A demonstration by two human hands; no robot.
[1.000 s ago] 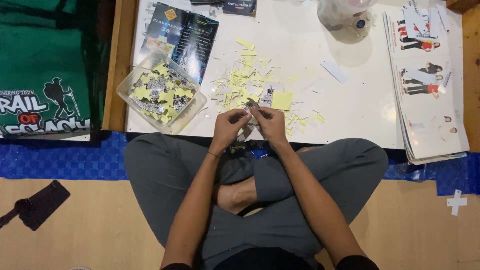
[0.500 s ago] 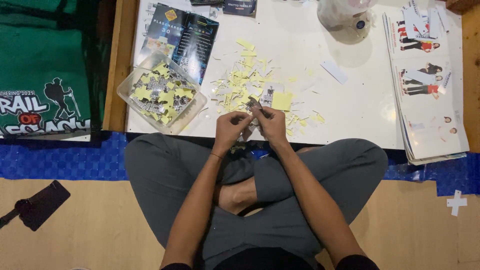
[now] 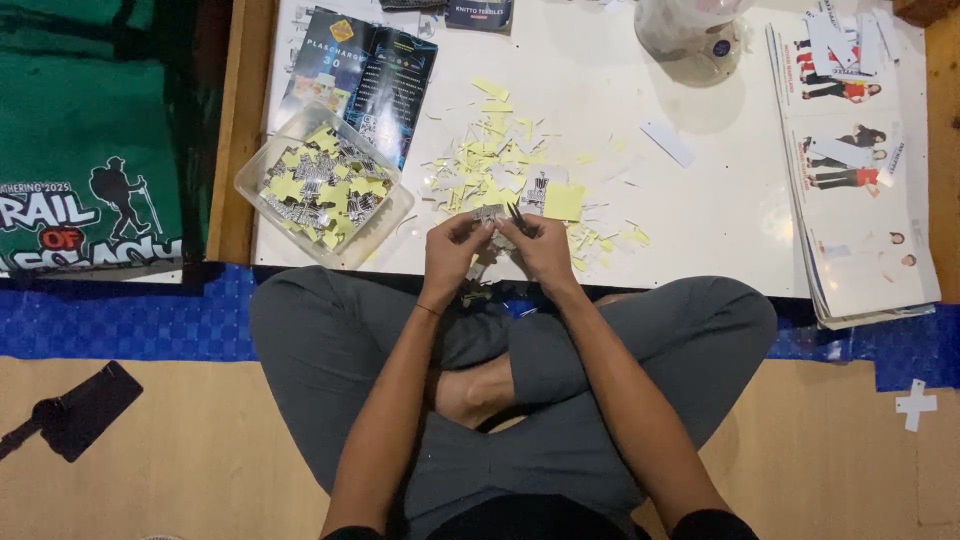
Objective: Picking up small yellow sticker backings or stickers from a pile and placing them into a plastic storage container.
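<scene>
I sit cross-legged at the near edge of a low white table (image 3: 720,200). My left hand (image 3: 452,250) pinches a small printed paper piece (image 3: 488,213) just above the table edge. My right hand (image 3: 545,250) is closed on dark scissors (image 3: 518,216), with the blades pointing at that piece. The two hands touch. Right behind them lies a spread of yellow and white paper scraps (image 3: 495,160) and a yellow square (image 3: 563,202).
A clear plastic tub (image 3: 262,168) of cut yellow and printed pieces stands at the table's left. A dark brochure (image 3: 370,70) lies behind it. A stack of printed sheets (image 3: 860,200) is at the right, and a plastic bag (image 3: 690,30) at the back. A green cloth (image 3: 90,120) lies far left.
My hands stay in the same spot at the table edge. Only the fingers and the paper piece shift slightly.
</scene>
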